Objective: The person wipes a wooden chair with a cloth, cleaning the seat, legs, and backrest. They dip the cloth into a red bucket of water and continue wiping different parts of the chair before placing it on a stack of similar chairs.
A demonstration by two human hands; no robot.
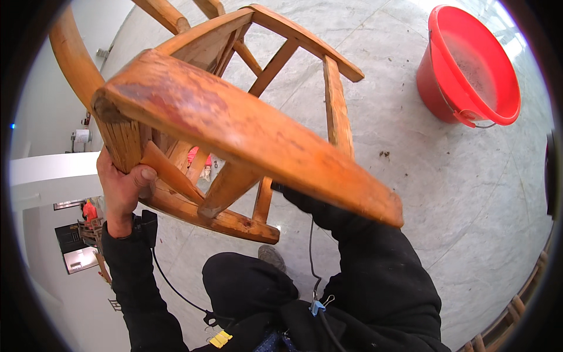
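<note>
A wooden armchair point(281, 136) with an orange-brown finish is tilted in front of me, with its broad armrest closest to the camera. Dark, worn patches mark the armrest's upper end. My left hand point(121, 189) grips the post point(123, 143) below that end, thumb across the wood. Its legs and stretchers, including a rough-surfaced bar point(338, 110), spread out behind the armrest. My right forearm, in a black sleeve point(352, 224), reaches behind the armrest, and the hand itself is hidden there.
A red plastic bucket point(424, 83) with foamy liquid and a wire handle stands at upper right on the grey floor point(462, 185). Bits of dirt point(385, 154) lie nearby. Wooden furniture point(514, 308) edges the lower right. Cables with binder clips point(317, 308) hang on my clothing.
</note>
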